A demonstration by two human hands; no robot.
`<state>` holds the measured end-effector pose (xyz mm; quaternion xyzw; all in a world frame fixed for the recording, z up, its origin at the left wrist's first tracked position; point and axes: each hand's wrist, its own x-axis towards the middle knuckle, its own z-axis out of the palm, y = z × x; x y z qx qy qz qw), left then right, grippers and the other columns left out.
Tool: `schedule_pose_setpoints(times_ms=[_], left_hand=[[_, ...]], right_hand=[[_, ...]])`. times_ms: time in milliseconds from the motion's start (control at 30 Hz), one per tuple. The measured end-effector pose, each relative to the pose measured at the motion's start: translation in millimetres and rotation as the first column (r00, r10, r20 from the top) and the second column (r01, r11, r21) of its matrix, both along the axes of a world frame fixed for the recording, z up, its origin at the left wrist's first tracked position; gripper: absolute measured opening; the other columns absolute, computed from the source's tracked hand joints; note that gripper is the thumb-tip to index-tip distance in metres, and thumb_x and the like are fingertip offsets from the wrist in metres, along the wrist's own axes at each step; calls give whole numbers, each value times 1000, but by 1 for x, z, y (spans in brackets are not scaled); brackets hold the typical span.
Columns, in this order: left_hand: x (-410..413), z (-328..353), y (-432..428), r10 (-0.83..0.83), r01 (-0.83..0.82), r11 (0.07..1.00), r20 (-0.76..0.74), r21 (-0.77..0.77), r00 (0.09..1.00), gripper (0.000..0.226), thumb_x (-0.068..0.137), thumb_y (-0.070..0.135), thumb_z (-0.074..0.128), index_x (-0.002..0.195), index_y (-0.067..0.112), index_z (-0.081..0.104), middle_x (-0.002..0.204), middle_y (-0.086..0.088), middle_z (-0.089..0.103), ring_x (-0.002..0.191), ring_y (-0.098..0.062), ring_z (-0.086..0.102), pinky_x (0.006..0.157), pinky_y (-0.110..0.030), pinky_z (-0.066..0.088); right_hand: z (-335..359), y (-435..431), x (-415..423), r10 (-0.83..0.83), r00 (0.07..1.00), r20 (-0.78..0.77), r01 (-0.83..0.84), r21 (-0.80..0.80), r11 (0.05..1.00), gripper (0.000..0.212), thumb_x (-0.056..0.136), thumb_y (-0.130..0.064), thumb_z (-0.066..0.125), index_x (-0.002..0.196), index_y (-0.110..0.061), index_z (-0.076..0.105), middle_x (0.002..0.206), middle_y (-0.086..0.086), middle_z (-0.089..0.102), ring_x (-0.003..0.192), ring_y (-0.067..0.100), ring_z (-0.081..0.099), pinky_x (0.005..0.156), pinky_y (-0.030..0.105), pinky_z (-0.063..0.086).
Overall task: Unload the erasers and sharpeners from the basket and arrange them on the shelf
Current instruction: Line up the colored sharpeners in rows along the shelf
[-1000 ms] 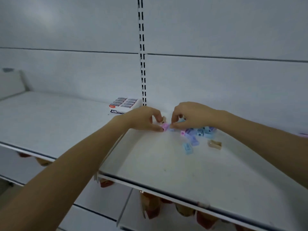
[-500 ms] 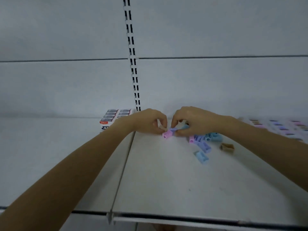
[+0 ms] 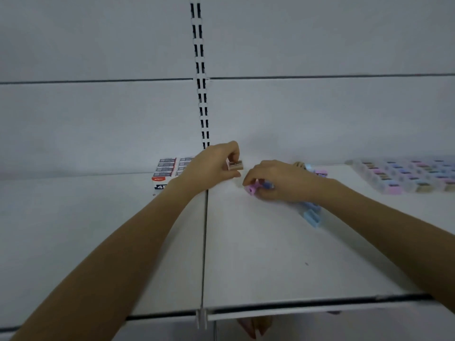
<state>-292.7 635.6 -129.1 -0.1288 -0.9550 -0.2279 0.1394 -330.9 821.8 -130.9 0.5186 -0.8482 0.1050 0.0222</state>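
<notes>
In the head view both forearms reach forward over the white shelf (image 3: 270,254). The left hand (image 3: 211,166) is raised a little off the shelf, its fingers curled, and it pinches a small tan sharpener (image 3: 235,165) between thumb and forefinger. The sharpener sticks out towards the right hand and is clear of it.

The right hand (image 3: 280,180) sits low on the shelf, just beside the left hand. Its fingers are bent down over a pink sharpener (image 3: 253,188), which pokes out at the fingertips. Something bluish lies under the same fingers, possibly a second sharpener, but it is too blurred to tell.

A light blue sharpener (image 3: 313,217) lies loose on the shelf just under the right wrist. A few more loose pieces (image 3: 320,172), lilac and tan, show just beyond the back of that hand.

Well to the outer side of the right hand stands a clear tray of sharpeners (image 3: 406,175) in rows of pastel colours. Behind the left hand, partly hidden by it, is a white eraser box (image 3: 167,168). A slotted upright (image 3: 200,70) runs up the back panel directly above the left hand.
</notes>
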Motion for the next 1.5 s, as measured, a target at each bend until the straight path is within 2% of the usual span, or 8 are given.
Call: schedule_pose_setpoints(times_ms=[167,300,533,733,933,1167,1367,1500], left_hand=[[4,-1,-6,12,-9,998,-41,62,999,31,77,19,74,87,15,45,87,4,53,69,-17,54,63,-28,41],[2,-6,-6,23,-14,996,-100,88,995,28,76,19,74,95,11,55,90,4,52,64,-5,48,66,-26,39],[2,-9,1,-9,27,997,-241,68,971,20,79,15,71,96,7,62,91,1,49,73,-11,47,68,-25,43],[5,-12,3,-38,70,992,-291,101,956,23,81,17,69,104,13,67,96,10,44,71,3,48,72,-13,41],[7,-13,11,-90,125,988,-332,86,939,19,79,19,71,95,11,66,87,8,47,71,0,44,66,-25,45],[4,-7,34,-141,194,976,-401,95,905,18,81,17,69,96,9,65,85,6,48,78,4,43,68,-26,44],[-13,14,82,-186,188,982,-372,-32,909,18,83,21,67,99,14,64,92,0,60,82,-7,53,72,-31,47],[-26,34,142,-228,191,972,-344,-138,911,15,87,26,62,100,18,61,97,2,59,89,-13,57,72,-32,46]], right_hand=[[-7,1,-1,-50,997,54,67,-399,915,38,77,-3,57,115,-10,59,90,-1,55,82,-7,51,77,4,35],[-11,5,-2,-83,996,41,92,-501,861,42,79,3,60,119,-9,56,93,-2,53,88,-20,46,80,-2,31],[-16,5,0,-86,996,-8,69,-534,843,43,80,-2,54,123,-5,55,98,0,45,89,-17,43,84,-1,31],[-18,10,4,-164,986,-40,115,-550,827,40,79,0,49,118,-2,59,97,3,43,84,-4,38,84,-1,30],[-18,26,9,-293,956,-10,236,-568,789,28,81,5,54,105,-2,66,98,12,53,86,7,48,76,0,34],[-19,56,25,-370,929,-4,293,-603,742,37,81,5,51,117,0,60,103,19,56,90,-2,44,83,-7,26],[-19,124,28,-425,905,-27,328,-594,735,28,82,3,51,107,1,64,99,13,54,84,17,57,85,13,41],[-14,186,34,-484,875,-16,390,-571,723,24,83,7,56,104,-2,64,99,5,53,86,7,49,81,1,34]])
